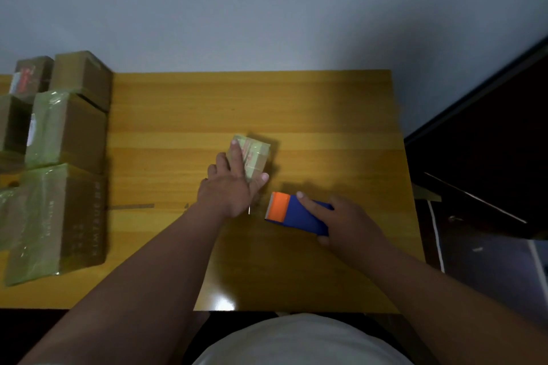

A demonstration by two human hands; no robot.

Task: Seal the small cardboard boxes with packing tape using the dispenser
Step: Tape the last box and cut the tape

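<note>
Left hand [229, 187] lay spread flat on small box [255, 157] mid-desk [326, 115]; right hand [347, 222] gripped dispenser [296, 213] beside it.

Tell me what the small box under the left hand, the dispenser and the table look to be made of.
Small box: brown cardboard, apparently wrapped in glossy clear tape, judging by its pale sheen. Left hand lies flat on it.
Dispenser: likely plastic, given its flat, saturated blue body and orange front. Right hand grips it.
Table: wood or wood-look laminate; grain bands show, and glare near the front edge suggests a smooth coating.
</note>
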